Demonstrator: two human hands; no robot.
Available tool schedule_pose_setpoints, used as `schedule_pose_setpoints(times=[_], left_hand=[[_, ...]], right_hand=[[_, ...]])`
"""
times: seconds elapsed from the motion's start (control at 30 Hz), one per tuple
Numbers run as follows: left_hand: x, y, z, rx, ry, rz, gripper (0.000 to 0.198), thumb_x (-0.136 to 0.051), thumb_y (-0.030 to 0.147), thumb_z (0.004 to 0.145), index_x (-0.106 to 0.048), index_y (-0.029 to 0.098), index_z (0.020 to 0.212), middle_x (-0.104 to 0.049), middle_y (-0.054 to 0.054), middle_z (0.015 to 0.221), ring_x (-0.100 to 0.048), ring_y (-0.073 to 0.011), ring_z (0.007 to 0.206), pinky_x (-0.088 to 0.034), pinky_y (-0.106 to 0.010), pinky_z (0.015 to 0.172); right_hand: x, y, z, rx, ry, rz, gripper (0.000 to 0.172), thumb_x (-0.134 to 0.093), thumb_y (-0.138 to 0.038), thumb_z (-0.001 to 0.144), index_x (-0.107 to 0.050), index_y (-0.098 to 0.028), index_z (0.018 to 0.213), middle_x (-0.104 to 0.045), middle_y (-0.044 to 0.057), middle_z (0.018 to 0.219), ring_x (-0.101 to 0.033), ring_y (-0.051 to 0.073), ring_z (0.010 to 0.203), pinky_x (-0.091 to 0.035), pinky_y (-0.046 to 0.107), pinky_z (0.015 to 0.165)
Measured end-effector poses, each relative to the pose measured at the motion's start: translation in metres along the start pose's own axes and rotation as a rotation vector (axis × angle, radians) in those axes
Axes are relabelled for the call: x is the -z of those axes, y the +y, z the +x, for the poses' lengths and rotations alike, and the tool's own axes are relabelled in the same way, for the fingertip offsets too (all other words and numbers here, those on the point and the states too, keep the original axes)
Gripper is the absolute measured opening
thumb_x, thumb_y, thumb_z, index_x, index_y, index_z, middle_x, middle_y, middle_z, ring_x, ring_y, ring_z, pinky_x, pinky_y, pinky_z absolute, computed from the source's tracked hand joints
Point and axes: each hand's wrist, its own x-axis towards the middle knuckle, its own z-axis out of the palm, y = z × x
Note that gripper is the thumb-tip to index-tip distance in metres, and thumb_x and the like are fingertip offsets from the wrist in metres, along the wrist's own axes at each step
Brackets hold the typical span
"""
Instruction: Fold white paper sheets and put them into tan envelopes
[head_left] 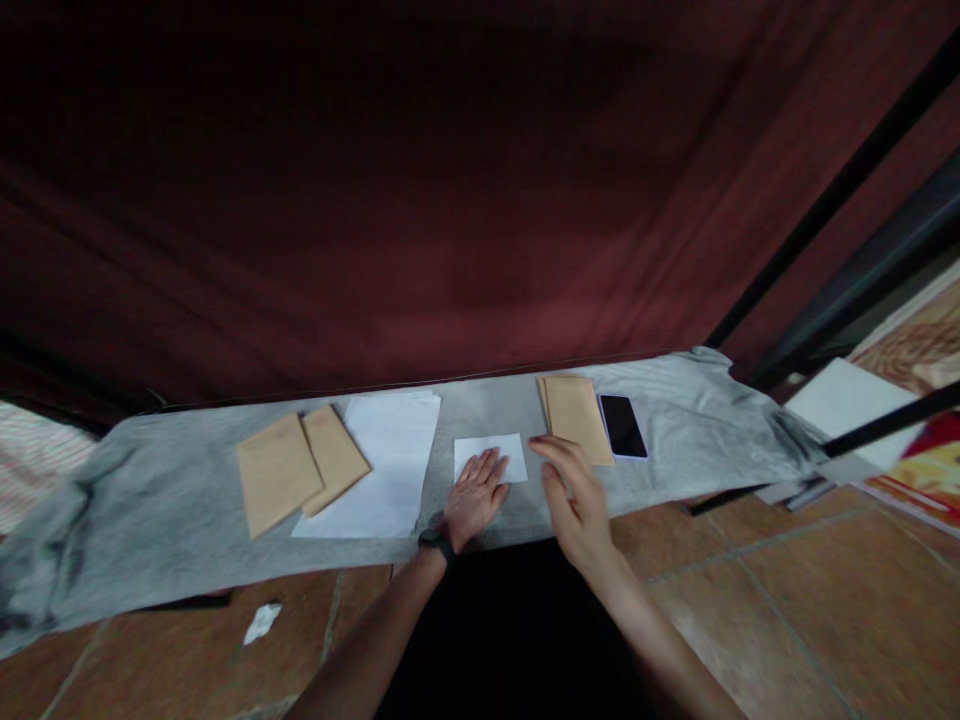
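A small white sheet of paper (466, 450), perhaps folded, lies on the grey cloth in front of me. My left hand (480, 492), with a dark band at the wrist, rests flat on its lower part, fingers stretched out. To the right of the paper my right hand (576, 500) is raised, its fingers and thumb apart with nothing visible between them. Just beyond that hand lie brown envelopes (576, 405), stacked, their near edge partly hidden by it. Left of my left hand is a stack of larger white sheets (394, 450).
More brown envelopes (279, 470) overlap the white sheets at the left. A phone (623, 427) with a dark screen lies beside the right envelopes. Grey cloth (180, 500) covers the narrow bench against a dark red surface (465, 250). A crumpled white scrap (262, 622) is on the tiled floor.
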Motion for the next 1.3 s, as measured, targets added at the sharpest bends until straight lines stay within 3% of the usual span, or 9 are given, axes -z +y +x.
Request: schedule_pose_setpoints(times=[0.17, 0.27, 0.47, 0.67, 0.77, 0.87, 0.97, 1.13, 1.3], left_hand=[[-0.007, 0.001, 0.001, 0.015, 0.002, 0.014, 0.054, -0.026, 0.032, 0.102, -0.031, 0.017, 0.154, -0.036, -0.009, 0.159, -0.027, -0.0196, 0.149, -0.023, -0.046, 0.123], [-0.011, 0.005, 0.008, 0.112, 0.009, -0.002, 0.055, -0.023, 0.031, 0.101, -0.03, 0.014, 0.154, -0.036, -0.01, 0.159, -0.027, -0.0203, 0.149, -0.025, -0.045, 0.123], [-0.01, -0.004, 0.02, 0.264, 0.004, 0.031, 0.058, -0.023, 0.037, 0.101, -0.032, 0.012, 0.153, -0.035, -0.011, 0.159, -0.024, -0.0219, 0.15, -0.021, -0.044, 0.123], [-0.001, -0.022, 0.009, 0.395, 0.054, 0.094, 0.063, -0.023, 0.041, 0.101, -0.03, 0.008, 0.153, -0.034, -0.015, 0.159, -0.022, -0.0257, 0.151, -0.021, -0.048, 0.123], [-0.002, -0.011, 0.001, 0.354, 0.082, 0.1, 0.061, -0.026, 0.039, 0.1, -0.029, 0.01, 0.154, -0.033, -0.013, 0.16, -0.021, -0.0264, 0.151, -0.021, -0.049, 0.123], [-0.004, 0.003, -0.004, 0.253, 0.043, 0.076, 0.058, -0.029, 0.038, 0.1, -0.03, 0.018, 0.155, -0.035, -0.008, 0.159, -0.022, -0.024, 0.151, -0.022, -0.048, 0.123], [-0.005, 0.008, -0.005, 0.24, 0.019, 0.089, 0.057, -0.029, 0.035, 0.1, -0.031, 0.018, 0.154, -0.037, -0.008, 0.158, -0.023, -0.024, 0.15, -0.023, -0.049, 0.122], [-0.008, -0.001, -0.003, 0.216, -0.024, 0.123, 0.056, -0.026, 0.029, 0.1, -0.035, 0.011, 0.152, -0.04, -0.012, 0.156, -0.028, -0.0236, 0.149, -0.026, -0.046, 0.122], [-0.01, -0.015, -0.002, 0.279, 0.012, 0.124, 0.056, -0.025, 0.031, 0.1, -0.035, 0.011, 0.152, -0.037, -0.011, 0.158, -0.028, -0.0225, 0.149, -0.027, -0.043, 0.121]], right_hand=[[-0.075, 0.065, -0.011, -0.11, -0.264, -0.246, 0.046, -0.035, -0.026, 0.102, -0.051, -0.017, 0.143, -0.055, 0.012, 0.144, -0.048, 0.024, 0.136, -0.042, 0.046, 0.113], [-0.097, 0.089, -0.024, -0.11, -0.325, -0.394, 0.046, -0.036, -0.024, 0.102, -0.051, -0.014, 0.143, -0.051, 0.012, 0.147, -0.044, 0.024, 0.139, -0.037, 0.047, 0.116], [-0.103, 0.094, -0.029, -0.108, -0.319, -0.499, 0.046, -0.037, -0.027, 0.103, -0.047, -0.014, 0.146, -0.047, 0.011, 0.15, -0.042, 0.025, 0.141, -0.029, 0.046, 0.119], [-0.106, 0.093, -0.03, -0.116, -0.306, -0.498, 0.048, -0.039, -0.029, 0.102, -0.045, -0.016, 0.148, -0.045, 0.01, 0.152, -0.042, 0.025, 0.14, -0.028, 0.047, 0.119], [-0.105, 0.092, -0.03, -0.132, -0.302, -0.495, 0.047, -0.039, -0.028, 0.102, -0.046, -0.015, 0.147, -0.046, 0.009, 0.152, -0.041, 0.025, 0.141, -0.026, 0.046, 0.121], [-0.105, 0.091, -0.025, -0.158, -0.294, -0.492, 0.045, -0.038, -0.027, 0.102, -0.051, -0.014, 0.143, -0.047, 0.009, 0.151, -0.038, 0.026, 0.143, -0.023, 0.047, 0.121], [-0.11, 0.09, -0.015, -0.161, -0.302, -0.473, 0.045, -0.034, -0.028, 0.104, -0.054, -0.012, 0.141, -0.048, 0.01, 0.15, -0.035, 0.025, 0.145, -0.025, 0.046, 0.12], [-0.122, 0.095, -0.002, -0.085, -0.418, -0.477, 0.047, -0.029, -0.033, 0.106, -0.047, -0.017, 0.146, -0.044, 0.008, 0.153, -0.037, 0.022, 0.144, -0.027, 0.045, 0.119], [-0.132, 0.103, -0.006, -0.127, -0.385, -0.573, 0.05, -0.035, -0.038, 0.105, -0.042, -0.018, 0.15, -0.036, 0.011, 0.157, -0.033, 0.028, 0.146, -0.024, 0.05, 0.118]])
